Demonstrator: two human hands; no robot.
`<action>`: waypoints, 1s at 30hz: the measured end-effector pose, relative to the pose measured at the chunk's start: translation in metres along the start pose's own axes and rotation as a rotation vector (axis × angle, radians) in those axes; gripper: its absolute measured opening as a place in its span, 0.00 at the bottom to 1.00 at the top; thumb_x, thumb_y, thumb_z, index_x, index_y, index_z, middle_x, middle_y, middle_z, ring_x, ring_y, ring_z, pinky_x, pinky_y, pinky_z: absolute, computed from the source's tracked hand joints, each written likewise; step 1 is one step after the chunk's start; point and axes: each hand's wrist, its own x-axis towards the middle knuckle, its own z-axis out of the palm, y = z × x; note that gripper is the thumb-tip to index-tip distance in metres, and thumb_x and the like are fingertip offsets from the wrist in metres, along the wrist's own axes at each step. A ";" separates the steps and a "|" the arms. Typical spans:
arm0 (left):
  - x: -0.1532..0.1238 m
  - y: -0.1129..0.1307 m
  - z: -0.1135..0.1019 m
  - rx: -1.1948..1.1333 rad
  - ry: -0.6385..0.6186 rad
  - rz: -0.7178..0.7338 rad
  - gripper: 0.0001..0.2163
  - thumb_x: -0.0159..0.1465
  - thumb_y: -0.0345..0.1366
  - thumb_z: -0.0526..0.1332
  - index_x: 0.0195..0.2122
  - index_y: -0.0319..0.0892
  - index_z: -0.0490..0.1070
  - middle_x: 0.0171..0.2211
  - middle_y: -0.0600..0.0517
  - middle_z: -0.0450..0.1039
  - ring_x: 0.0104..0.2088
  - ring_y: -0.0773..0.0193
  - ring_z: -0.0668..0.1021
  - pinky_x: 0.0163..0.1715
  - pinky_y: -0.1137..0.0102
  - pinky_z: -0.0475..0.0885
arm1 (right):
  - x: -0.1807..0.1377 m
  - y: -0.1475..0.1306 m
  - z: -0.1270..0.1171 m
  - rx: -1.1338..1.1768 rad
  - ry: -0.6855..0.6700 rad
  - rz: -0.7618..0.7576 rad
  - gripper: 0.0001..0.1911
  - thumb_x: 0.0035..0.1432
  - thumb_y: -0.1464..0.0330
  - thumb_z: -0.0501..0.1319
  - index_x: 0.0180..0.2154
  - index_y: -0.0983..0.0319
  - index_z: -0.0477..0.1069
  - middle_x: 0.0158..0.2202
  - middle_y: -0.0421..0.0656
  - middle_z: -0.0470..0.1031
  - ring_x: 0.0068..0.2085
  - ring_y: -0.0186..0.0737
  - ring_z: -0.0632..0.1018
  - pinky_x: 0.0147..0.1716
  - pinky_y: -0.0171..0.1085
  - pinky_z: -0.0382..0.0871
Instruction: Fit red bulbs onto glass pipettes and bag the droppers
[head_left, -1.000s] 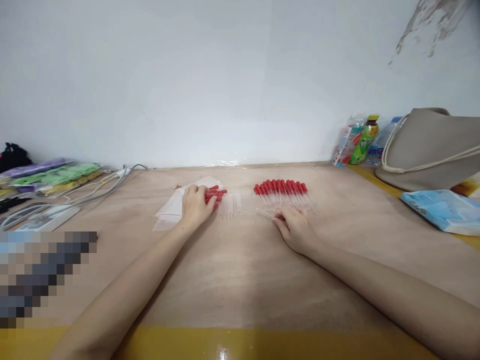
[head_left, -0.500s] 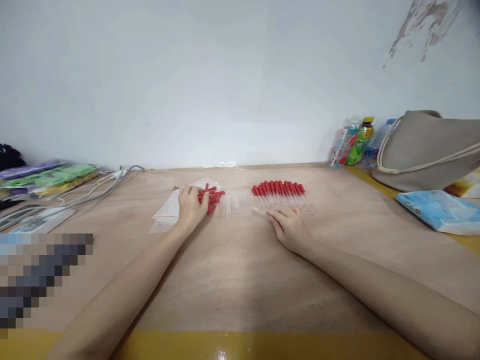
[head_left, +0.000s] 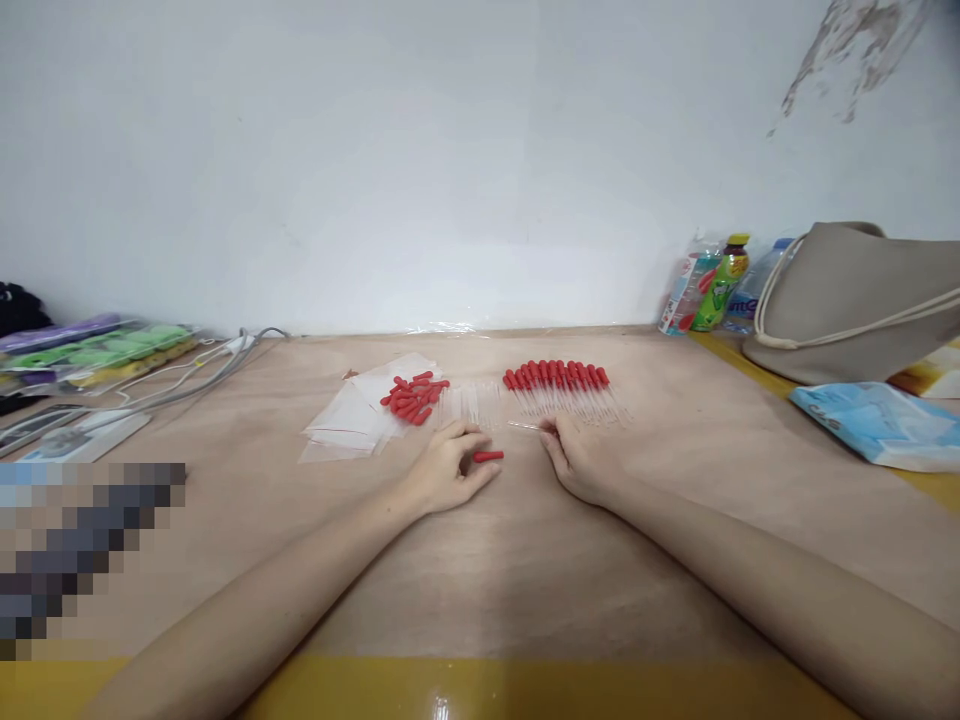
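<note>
My left hand [head_left: 450, 468] has its thumb and curled fingers around a red rubber bulb [head_left: 489, 456], which points right; exact fingertip contact is hard to make out. My right hand [head_left: 577, 462] pinches a thin clear dropper tube [head_left: 525, 425] that points left toward the other hand. Beyond the left hand lies a heap of loose red bulbs [head_left: 411, 398]. Several bare clear tubes [head_left: 471, 403] lie side by side right of that heap. Behind the right hand, a row of droppers [head_left: 559, 375] with red bulbs on their clear stems rests on the table.
Clear plastic bags [head_left: 341, 425] lie beneath and left of the bulb heap. Cables [head_left: 202, 372] and a power strip [head_left: 97, 440] occupy the left. Bottles [head_left: 720, 285], a grey bag [head_left: 855, 300] and a blue-white packet [head_left: 874, 425] stand or lie at right. A wall closes the back.
My left hand has come from the bulb heap rightward and nearer, bringing one red bulb toward the tube. My right hand stays nearly in place, its tube now lying more level.
</note>
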 end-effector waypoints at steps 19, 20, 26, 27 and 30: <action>0.004 0.004 0.006 -0.138 0.077 -0.050 0.08 0.64 0.36 0.51 0.39 0.41 0.68 0.35 0.51 0.73 0.36 0.64 0.74 0.37 0.69 0.67 | 0.000 -0.009 -0.002 -0.008 -0.034 -0.164 0.10 0.62 0.69 0.49 0.40 0.61 0.67 0.35 0.43 0.73 0.37 0.37 0.72 0.37 0.38 0.59; 0.004 0.005 0.006 -0.158 0.080 -0.052 0.08 0.64 0.36 0.51 0.39 0.41 0.68 0.35 0.52 0.73 0.36 0.64 0.74 0.37 0.70 0.67 | 0.000 -0.009 -0.002 -0.009 -0.038 -0.167 0.10 0.62 0.69 0.49 0.40 0.61 0.67 0.35 0.43 0.74 0.37 0.37 0.72 0.37 0.38 0.58; 0.003 0.006 0.006 -0.237 0.078 -0.046 0.06 0.63 0.34 0.53 0.36 0.40 0.68 0.30 0.53 0.73 0.30 0.68 0.73 0.31 0.74 0.66 | -0.001 -0.003 0.000 0.001 -0.041 -0.200 0.10 0.61 0.69 0.50 0.39 0.61 0.69 0.36 0.44 0.74 0.36 0.36 0.72 0.37 0.37 0.57; 0.002 0.006 0.006 -0.237 0.073 -0.043 0.06 0.62 0.35 0.54 0.36 0.40 0.68 0.30 0.53 0.73 0.30 0.68 0.73 0.31 0.74 0.66 | -0.001 -0.002 0.000 -0.003 -0.044 -0.203 0.11 0.61 0.69 0.50 0.40 0.60 0.69 0.35 0.43 0.74 0.35 0.35 0.73 0.37 0.37 0.57; 0.002 0.006 0.006 -0.231 0.057 -0.037 0.06 0.62 0.35 0.54 0.35 0.40 0.69 0.29 0.53 0.73 0.29 0.69 0.73 0.30 0.74 0.66 | -0.001 -0.002 -0.001 -0.033 -0.046 -0.213 0.11 0.60 0.68 0.51 0.39 0.60 0.71 0.34 0.43 0.74 0.35 0.35 0.73 0.36 0.37 0.56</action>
